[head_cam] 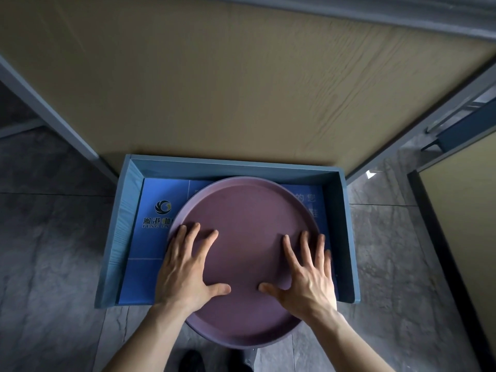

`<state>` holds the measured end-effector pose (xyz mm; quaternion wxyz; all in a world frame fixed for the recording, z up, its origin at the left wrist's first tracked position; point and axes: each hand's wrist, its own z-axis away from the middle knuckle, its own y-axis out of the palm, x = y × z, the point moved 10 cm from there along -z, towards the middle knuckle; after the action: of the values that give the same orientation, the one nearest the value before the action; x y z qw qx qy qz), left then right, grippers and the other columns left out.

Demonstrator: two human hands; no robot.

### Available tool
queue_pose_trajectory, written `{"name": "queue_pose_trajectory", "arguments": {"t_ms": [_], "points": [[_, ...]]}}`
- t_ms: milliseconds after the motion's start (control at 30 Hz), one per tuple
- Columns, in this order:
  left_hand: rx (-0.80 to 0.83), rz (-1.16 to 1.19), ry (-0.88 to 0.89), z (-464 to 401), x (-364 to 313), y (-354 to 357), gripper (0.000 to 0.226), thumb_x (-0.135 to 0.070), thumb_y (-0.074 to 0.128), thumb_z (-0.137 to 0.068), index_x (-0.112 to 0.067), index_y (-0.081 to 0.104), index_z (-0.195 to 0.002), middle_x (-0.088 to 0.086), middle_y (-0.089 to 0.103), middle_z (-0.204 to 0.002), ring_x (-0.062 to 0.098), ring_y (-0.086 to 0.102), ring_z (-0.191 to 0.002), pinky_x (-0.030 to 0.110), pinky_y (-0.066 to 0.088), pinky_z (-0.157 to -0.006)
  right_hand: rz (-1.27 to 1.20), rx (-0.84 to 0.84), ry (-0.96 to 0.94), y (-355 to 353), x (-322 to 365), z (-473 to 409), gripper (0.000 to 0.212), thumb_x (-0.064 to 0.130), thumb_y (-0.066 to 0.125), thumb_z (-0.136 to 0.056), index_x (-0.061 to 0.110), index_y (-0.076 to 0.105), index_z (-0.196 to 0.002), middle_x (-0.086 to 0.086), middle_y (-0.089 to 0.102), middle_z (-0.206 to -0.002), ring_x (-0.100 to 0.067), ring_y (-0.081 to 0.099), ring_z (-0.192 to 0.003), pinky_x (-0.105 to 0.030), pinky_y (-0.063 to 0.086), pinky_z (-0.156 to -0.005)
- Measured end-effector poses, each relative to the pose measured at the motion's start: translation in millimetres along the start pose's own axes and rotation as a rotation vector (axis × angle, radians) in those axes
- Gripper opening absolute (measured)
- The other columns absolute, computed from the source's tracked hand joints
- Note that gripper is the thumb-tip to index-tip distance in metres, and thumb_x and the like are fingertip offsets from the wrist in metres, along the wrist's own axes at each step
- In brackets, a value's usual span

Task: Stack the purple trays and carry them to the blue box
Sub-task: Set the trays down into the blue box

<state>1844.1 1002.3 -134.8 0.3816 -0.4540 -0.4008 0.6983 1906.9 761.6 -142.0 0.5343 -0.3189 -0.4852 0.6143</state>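
Observation:
A round purple tray (245, 229) lies in the open blue box (126, 210) on the floor, its near rim jutting out past the box's open front. A darker edge under that near rim hints at another tray beneath; I cannot tell for certain. My left hand (188, 267) rests flat on the tray's left side, fingers spread. My right hand (306, 275) rests flat on the tray's right side, fingers spread too. Neither hand is wrapped around the rim.
The box stands on a grey stone-tile floor (48, 264) against the near edge of a tan wood-grain table top (228, 76) with a grey frame. Another tan panel (467, 210) stands at the right. A dark shoe (192, 359) shows at the bottom.

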Motion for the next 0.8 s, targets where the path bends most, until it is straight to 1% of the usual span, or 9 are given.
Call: {"name": "queue_pose_trajectory", "arguments": {"t_ms": [167,267,333,433,500,667,800], "points": [[0.010,0.005,-0.010,1,-5,-3,0.125,-0.080,0.074,-0.053,-0.041,0.017,-0.157,0.000,0.004,-0.169,0.028,-0.004,-0.156,0.043,0.012,-0.126,0.035,0.001,-0.009,-1,2,1,0.122,0.100,0.032,-0.058,0.038,-0.002,-0.157,-0.010,-0.003,-0.167,-0.039,-0.025,-0.148,-0.054,0.002,-0.123],[0.024,0.002,-0.026,3,-8,-4,0.126,-0.078,0.076,-0.054,-0.041,0.014,-0.158,0.000,0.000,-0.170,0.028,-0.006,-0.157,0.044,0.013,-0.126,0.029,-0.014,-0.022,-6,7,1,0.123,0.099,0.034,-0.059,0.033,0.003,-0.158,-0.015,0.001,-0.167,-0.038,-0.015,-0.151,-0.053,0.003,-0.124],[0.043,-0.016,-0.035,3,-9,-3,0.126,-0.078,0.074,-0.057,-0.041,0.008,-0.158,0.000,-0.006,-0.170,0.028,-0.010,-0.156,0.044,0.012,-0.126,0.026,0.028,-0.032,-5,9,0,0.127,0.097,0.038,-0.059,0.029,-0.001,-0.158,-0.018,-0.004,-0.166,-0.036,-0.010,-0.153,-0.051,0.004,-0.124],[0.055,-0.028,-0.042,3,-11,-3,0.125,-0.077,0.073,-0.060,-0.040,0.006,-0.158,0.001,-0.008,-0.170,0.029,-0.012,-0.156,0.045,0.010,-0.127,0.000,0.126,-0.038,1,11,1,0.145,0.093,0.056,-0.049,0.026,-0.014,-0.156,-0.019,-0.021,-0.163,-0.037,-0.018,-0.151,-0.049,0.005,-0.125],[0.058,-0.025,-0.047,3,-11,-3,0.125,-0.076,0.074,-0.060,-0.040,0.006,-0.158,0.001,-0.008,-0.170,0.029,-0.013,-0.156,0.045,0.011,-0.126,-0.018,0.154,-0.037,3,12,2,0.151,0.090,0.064,-0.046,0.026,-0.018,-0.155,-0.018,-0.027,-0.161,-0.037,-0.022,-0.150,-0.048,0.006,-0.123],[0.051,-0.011,-0.050,1,-8,-1,0.124,-0.074,0.077,-0.058,-0.041,0.011,-0.158,0.000,-0.006,-0.170,0.028,-0.012,-0.156,0.046,0.015,-0.126,-0.068,0.135,-0.015,4,11,3,0.152,0.084,0.072,-0.045,0.028,-0.017,-0.155,-0.015,-0.028,-0.162,-0.034,-0.023,-0.150,-0.048,0.012,-0.123],[0.045,-0.005,-0.056,-1,-8,0,0.125,-0.072,0.079,-0.057,-0.041,0.012,-0.157,0.000,-0.006,-0.170,0.028,-0.013,-0.156,0.047,0.017,-0.125,-0.096,0.130,-0.006,5,10,3,0.153,0.084,0.073,-0.044,0.030,-0.017,-0.155,-0.012,-0.028,-0.162,-0.032,-0.024,-0.150,-0.048,0.018,-0.123]]}}
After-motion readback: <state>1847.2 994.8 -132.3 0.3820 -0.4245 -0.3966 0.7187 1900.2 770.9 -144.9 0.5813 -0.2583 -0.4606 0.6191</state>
